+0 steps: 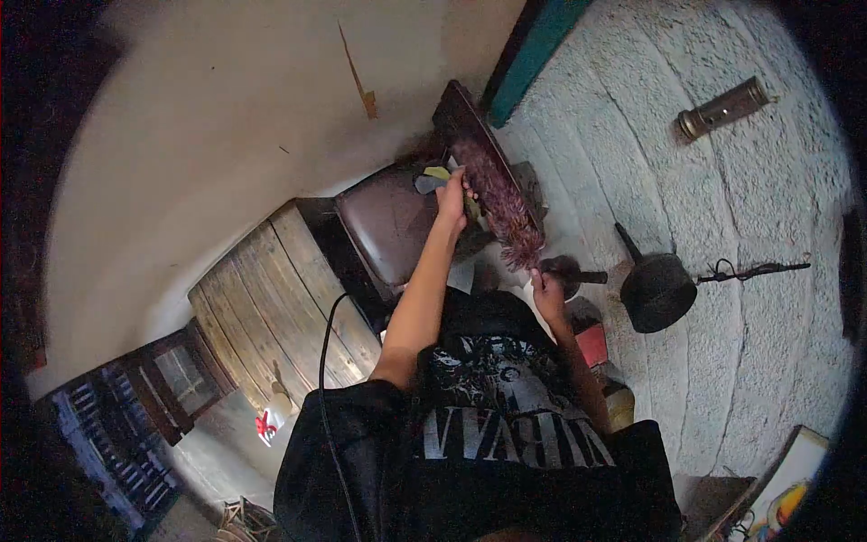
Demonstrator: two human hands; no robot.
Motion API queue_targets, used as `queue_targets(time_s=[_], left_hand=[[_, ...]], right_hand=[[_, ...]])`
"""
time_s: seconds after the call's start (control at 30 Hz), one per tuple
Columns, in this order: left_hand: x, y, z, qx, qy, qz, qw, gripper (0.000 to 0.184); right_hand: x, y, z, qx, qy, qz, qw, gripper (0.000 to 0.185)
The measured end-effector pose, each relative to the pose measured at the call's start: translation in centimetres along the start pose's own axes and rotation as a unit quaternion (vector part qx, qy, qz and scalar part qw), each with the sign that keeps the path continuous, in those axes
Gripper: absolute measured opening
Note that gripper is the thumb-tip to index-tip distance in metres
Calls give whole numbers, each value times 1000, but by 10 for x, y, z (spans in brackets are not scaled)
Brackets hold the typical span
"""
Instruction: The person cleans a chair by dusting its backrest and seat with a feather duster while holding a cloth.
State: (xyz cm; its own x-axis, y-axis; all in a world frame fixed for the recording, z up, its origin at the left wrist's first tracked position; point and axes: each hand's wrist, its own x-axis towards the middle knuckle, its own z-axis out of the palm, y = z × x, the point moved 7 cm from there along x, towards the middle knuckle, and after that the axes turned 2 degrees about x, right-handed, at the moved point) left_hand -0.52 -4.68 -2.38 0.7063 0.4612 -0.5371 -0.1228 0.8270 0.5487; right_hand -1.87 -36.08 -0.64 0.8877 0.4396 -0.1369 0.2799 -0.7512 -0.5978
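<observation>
My left hand [452, 200] is closed around a yellow and grey item [435, 178], too small to name, beside a dark wooden ledge [465, 113]. A purple, fluffy duster [492, 190] lies along that ledge, its lower end hanging near my right hand [546, 291]. The fingers of my right hand are pinched together at this end, around what looks like the duster's handle.
A dark pan [657, 294] and a brass cylinder [727, 108] are on the rough pale wall [587, 144] at the right. Left of my arm are a brown padded seat [384, 221] and a plank surface [280, 289]. A black cable [323, 388] runs over my shoulder.
</observation>
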Motion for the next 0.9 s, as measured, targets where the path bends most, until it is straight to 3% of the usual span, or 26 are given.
queue_targets(time_s=[0.1,0.2,0.27,0.3,0.4,0.47,0.53,0.63,0.73,0.9], left_hand=[[-21,-14,4,24,7,21,999,19],[-46,-31,10,31,43,32,998,22],[-68,-47,13,45,57,23,997,24],[-78,-57,15,56,69,12,996,27],[-105,-89,15,93,38,13,995,31],[-126,-112,11,96,53,16,994,33],[-153,-129,14,97,80,-3,992,31],[-170,-151,9,102,78,17,992,30],[-176,-164,1,111,79,42,990,29],[-181,-162,0,88,77,47,992,29]], right_hand=[[-24,11,-7,60,-22,-17,998,46],[-49,36,-20,64,21,4,998,46],[-63,40,-30,12,-85,57,995,43],[-73,40,-37,39,-43,10,998,45],[-105,81,-43,48,-26,48,997,46],[-121,98,-50,58,14,9,998,47],[-129,113,-51,75,-72,-2,995,45],[-145,132,-53,121,-36,-11,992,45],[-145,152,-45,90,-109,8,990,45],[-146,135,-61,103,-96,-11,990,47]])
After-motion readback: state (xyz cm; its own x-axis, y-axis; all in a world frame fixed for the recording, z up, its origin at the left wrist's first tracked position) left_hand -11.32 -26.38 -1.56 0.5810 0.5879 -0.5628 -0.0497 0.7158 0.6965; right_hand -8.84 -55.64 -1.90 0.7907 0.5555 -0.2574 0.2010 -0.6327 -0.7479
